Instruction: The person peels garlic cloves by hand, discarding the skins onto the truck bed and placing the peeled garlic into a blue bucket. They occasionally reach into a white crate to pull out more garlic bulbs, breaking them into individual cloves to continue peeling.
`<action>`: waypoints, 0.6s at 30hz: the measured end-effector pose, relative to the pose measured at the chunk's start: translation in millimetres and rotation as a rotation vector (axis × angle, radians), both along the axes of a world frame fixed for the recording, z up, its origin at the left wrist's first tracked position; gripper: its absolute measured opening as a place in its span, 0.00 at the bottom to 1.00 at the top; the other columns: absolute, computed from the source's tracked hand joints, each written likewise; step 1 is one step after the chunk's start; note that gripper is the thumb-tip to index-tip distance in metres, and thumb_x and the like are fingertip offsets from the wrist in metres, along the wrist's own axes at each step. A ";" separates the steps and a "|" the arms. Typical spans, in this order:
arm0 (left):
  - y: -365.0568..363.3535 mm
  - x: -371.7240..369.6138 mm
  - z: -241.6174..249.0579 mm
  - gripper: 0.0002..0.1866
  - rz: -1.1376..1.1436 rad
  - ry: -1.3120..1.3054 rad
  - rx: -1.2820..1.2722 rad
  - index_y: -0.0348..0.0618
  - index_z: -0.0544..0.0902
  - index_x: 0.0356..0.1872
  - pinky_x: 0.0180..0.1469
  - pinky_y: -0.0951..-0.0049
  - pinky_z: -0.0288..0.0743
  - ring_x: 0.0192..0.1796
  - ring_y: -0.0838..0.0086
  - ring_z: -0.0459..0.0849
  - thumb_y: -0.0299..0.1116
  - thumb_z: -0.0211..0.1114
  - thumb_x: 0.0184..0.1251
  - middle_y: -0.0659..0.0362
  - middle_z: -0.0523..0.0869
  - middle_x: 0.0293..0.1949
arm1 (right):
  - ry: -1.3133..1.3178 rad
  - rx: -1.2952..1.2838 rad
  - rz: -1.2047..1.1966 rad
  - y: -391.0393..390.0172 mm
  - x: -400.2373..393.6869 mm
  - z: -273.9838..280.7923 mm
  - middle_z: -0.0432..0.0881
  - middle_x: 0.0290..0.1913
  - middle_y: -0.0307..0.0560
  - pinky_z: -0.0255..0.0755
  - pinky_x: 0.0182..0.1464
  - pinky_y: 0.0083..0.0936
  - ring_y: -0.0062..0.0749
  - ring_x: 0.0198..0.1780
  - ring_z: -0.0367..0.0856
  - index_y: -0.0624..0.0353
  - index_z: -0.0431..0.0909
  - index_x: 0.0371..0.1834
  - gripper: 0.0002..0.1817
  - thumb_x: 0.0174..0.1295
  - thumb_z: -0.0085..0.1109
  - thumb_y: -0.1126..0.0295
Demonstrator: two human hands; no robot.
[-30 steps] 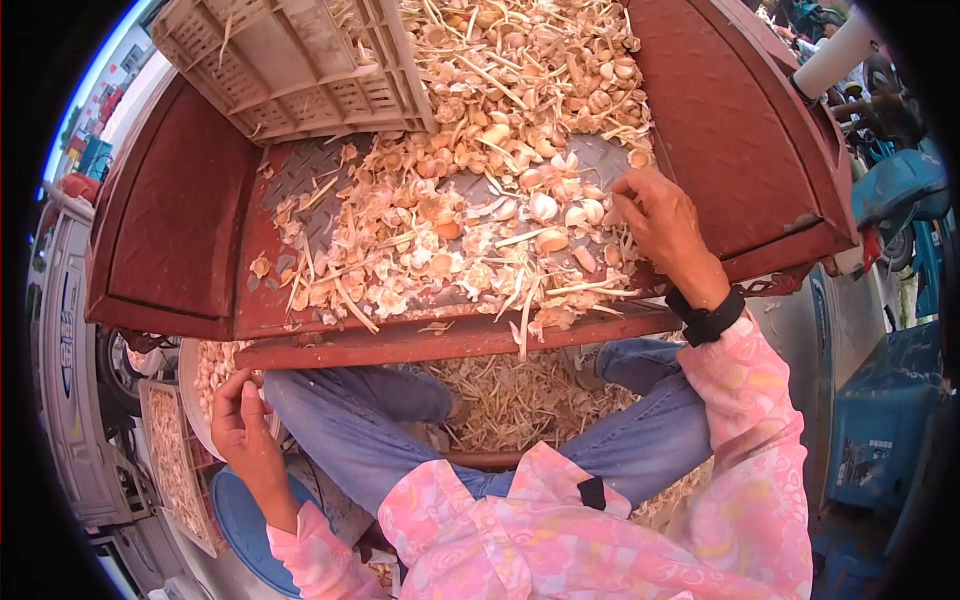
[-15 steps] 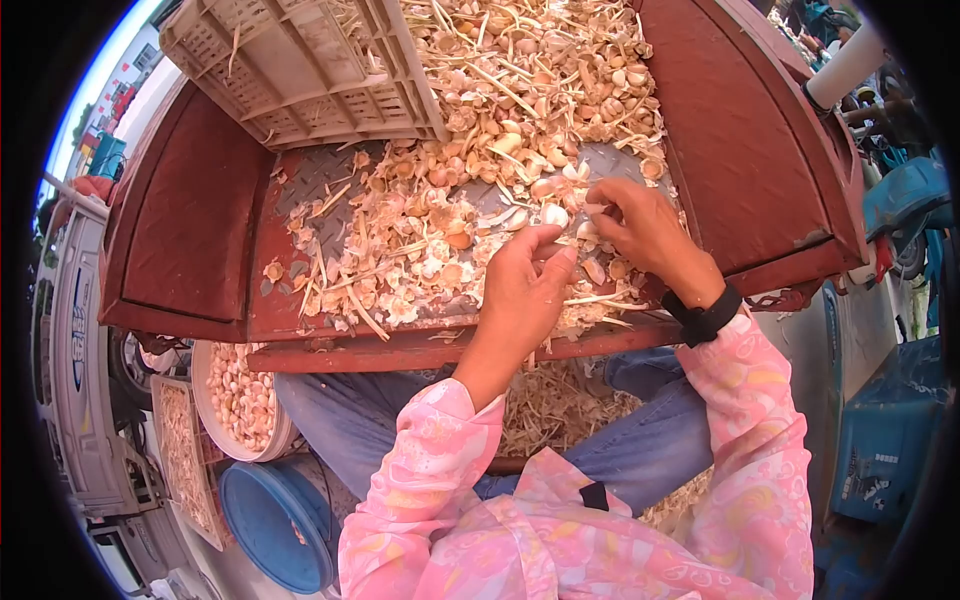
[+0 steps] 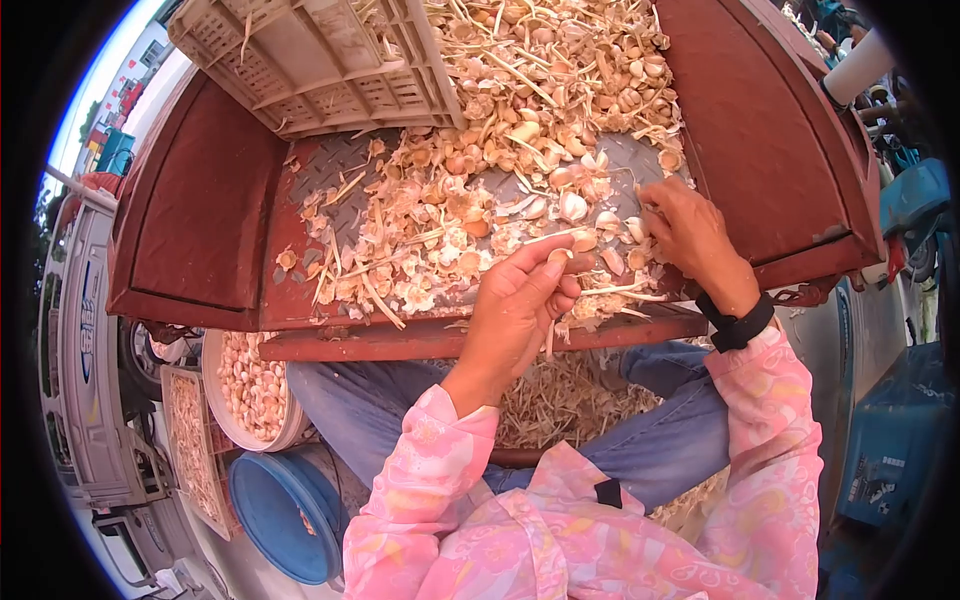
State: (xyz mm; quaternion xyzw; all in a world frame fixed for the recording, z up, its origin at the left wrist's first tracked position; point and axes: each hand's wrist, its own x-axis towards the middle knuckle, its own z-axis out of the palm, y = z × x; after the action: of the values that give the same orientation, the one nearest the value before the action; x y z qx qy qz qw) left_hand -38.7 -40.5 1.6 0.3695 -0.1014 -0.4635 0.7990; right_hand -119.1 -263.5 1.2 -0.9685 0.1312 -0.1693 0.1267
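Between the thumb and fingers of my left hand [image 3: 520, 300] is a small garlic piece [image 3: 560, 258], held above the front edge of the red metal bed [image 3: 400, 342]. My right hand [image 3: 690, 232] is curled to the right, over the garlic and husks, with its fingertips pressed together; what they hold, if anything, is too small to make out. A whitish garlic bulb [image 3: 573, 207] lies on the bed between the hands. Loose garlic, dry skins and stalks [image 3: 540, 75] are heaped behind them.
A tilted plastic crate [image 3: 320, 65] stands at the back left of the bed. Below left are a white bucket of garlic cloves [image 3: 255, 390], a crate of husks [image 3: 190, 440] and a blue tub [image 3: 285, 520]. Husks lie on the ground between the person's legs.
My right hand has moved right, away from my left hand. My left hand has turned and now shows a garlic piece in its fingers. The whole view has shifted slightly.
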 end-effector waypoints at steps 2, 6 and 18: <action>6.2 -4.4 12.0 0.17 -0.074 0.072 -0.082 0.30 0.69 0.56 0.35 0.87 0.73 0.31 0.83 0.75 0.28 0.51 0.69 0.50 0.80 0.42 | 0.036 -0.032 -0.090 -3.6 -4.2 3.1 0.76 0.36 0.51 0.70 0.37 0.44 0.52 0.38 0.77 0.57 0.75 0.35 0.06 0.56 0.52 0.71; 37.3 -37.2 86.4 0.16 -0.605 0.065 -0.187 0.32 0.72 0.50 0.30 0.88 0.68 0.29 0.83 0.73 0.34 0.53 0.68 0.52 0.79 0.35 | -0.029 0.034 -0.053 -4.2 -3.5 6.5 0.76 0.34 0.50 0.70 0.37 0.43 0.51 0.37 0.77 0.56 0.75 0.34 0.05 0.56 0.53 0.70; 29.8 -98.9 102.5 0.14 -0.597 0.008 -0.973 0.26 0.73 0.46 0.37 0.72 0.74 0.39 0.63 0.82 0.30 0.54 0.68 0.47 0.81 0.39 | 0.192 -0.008 0.008 13.0 -3.3 8.5 0.76 0.34 0.52 0.69 0.40 0.42 0.49 0.41 0.77 0.58 0.75 0.34 0.07 0.55 0.54 0.69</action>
State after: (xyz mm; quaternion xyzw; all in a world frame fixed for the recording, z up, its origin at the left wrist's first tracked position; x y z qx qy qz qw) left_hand -137.5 -10.7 104.1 -0.0874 -0.4000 -0.5707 0.7119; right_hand -122.4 -250.6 9.8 -0.9813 0.1384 -0.0756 0.1102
